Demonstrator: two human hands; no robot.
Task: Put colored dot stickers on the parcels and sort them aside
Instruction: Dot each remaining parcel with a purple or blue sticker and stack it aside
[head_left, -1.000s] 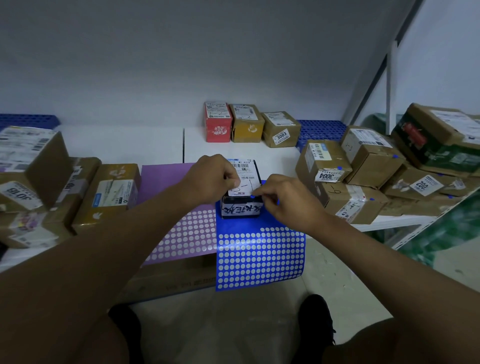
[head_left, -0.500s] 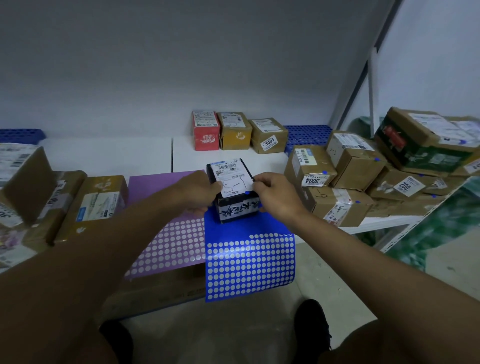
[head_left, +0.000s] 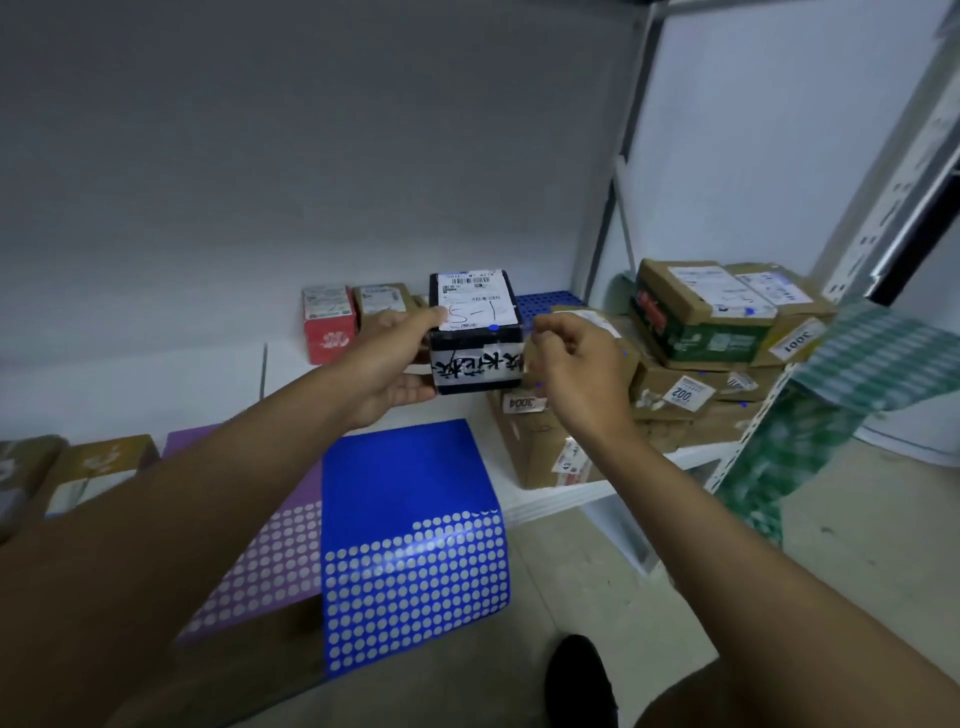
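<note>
The black box (head_left: 475, 332) has a white label handwritten "5-1". Right of it, among the brown parcels, small tags read upside down: "3004" (head_left: 521, 402), "200" (head_left: 684, 393) and "3001" (head_left: 799, 339). Other print is too small to read.

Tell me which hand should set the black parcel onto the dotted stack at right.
Left, probably. The left hand already grips the black parcel, blue dot applied. The right hand is curled beside it, holding nothing visible, between parcel and the stack.
</note>
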